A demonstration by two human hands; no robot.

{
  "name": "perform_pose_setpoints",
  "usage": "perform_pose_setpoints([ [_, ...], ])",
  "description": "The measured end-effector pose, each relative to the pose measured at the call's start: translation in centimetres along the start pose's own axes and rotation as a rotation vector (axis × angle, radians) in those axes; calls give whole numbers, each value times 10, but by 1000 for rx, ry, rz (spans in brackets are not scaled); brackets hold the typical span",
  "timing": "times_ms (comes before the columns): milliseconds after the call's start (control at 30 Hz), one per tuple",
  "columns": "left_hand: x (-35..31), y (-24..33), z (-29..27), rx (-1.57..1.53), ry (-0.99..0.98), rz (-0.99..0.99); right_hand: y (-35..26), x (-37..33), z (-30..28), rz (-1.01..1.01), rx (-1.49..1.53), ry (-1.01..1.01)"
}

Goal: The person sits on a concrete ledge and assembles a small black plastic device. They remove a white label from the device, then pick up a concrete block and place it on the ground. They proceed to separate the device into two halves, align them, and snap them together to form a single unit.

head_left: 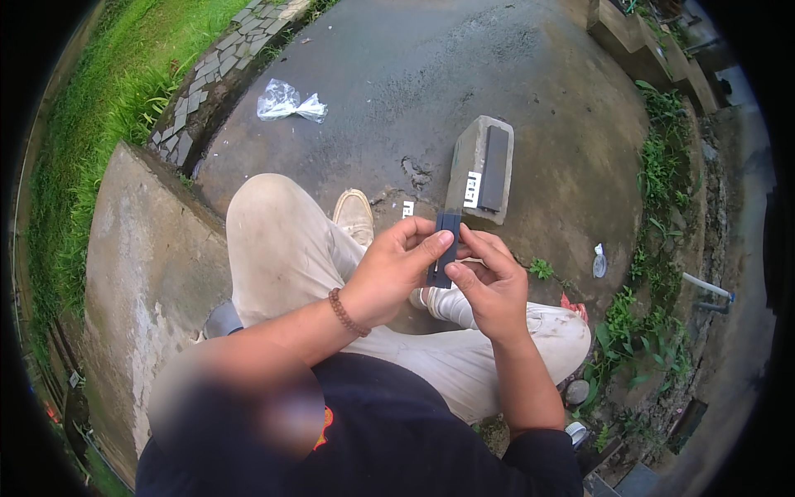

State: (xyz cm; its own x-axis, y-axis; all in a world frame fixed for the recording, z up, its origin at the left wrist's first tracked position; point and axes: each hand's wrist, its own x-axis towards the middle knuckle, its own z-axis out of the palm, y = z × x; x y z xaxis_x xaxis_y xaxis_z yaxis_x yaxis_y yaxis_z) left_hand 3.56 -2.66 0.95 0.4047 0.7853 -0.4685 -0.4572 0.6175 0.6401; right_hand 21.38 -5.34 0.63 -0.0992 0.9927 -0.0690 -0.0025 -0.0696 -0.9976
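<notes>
Ground [348,149]: concrete, damp and dark toward 12 o'clock. Block [469,153] stands on it at 1 o'clock from the case [445,248], which is held up between left hand [396,265] and right hand [497,290]. Bag [291,103]: clear plastic, crumpled, on the ground between 10 and 11 o'clock from the hands, well apart; contents cannot be made out. Left hand: narrow grip on the case, thumb flat on its face at the 12 o'clock end. Right hand: fingers curled, narrow, thumb and fingertips at the 3 o'clock edge. Bar [494,170]: black, lengthwise on the block. Case: dark, slim, long axis roughly 12 to 6 o'clock. Tag [472,190]: black-and-white, on the block, beside the bar's 6 o'clock end.
</notes>
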Motion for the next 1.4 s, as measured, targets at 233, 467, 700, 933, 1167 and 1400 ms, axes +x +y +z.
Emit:
perform_pose_setpoints([
  [233,-3,4,-2,-33,-36,-10,-2,0,-1,-4,37,0],
  [467,-7,15,-1,95,-62,-14,0,-1,3,13,32,47],
  [700,-5,6,-11,205,-119,135,10,-5,4,-102,84,29],
  [933,-9,-2,-23,292,-193,334,8,-4,4,-279,-44,-19],
  [1167,-17,8,-18,332,-182,271,-3,-5,6,-169,12,-23],
  [1400,-17,13,-14,214,-168,53,-14,-7,1,-58,-4,-45],
])
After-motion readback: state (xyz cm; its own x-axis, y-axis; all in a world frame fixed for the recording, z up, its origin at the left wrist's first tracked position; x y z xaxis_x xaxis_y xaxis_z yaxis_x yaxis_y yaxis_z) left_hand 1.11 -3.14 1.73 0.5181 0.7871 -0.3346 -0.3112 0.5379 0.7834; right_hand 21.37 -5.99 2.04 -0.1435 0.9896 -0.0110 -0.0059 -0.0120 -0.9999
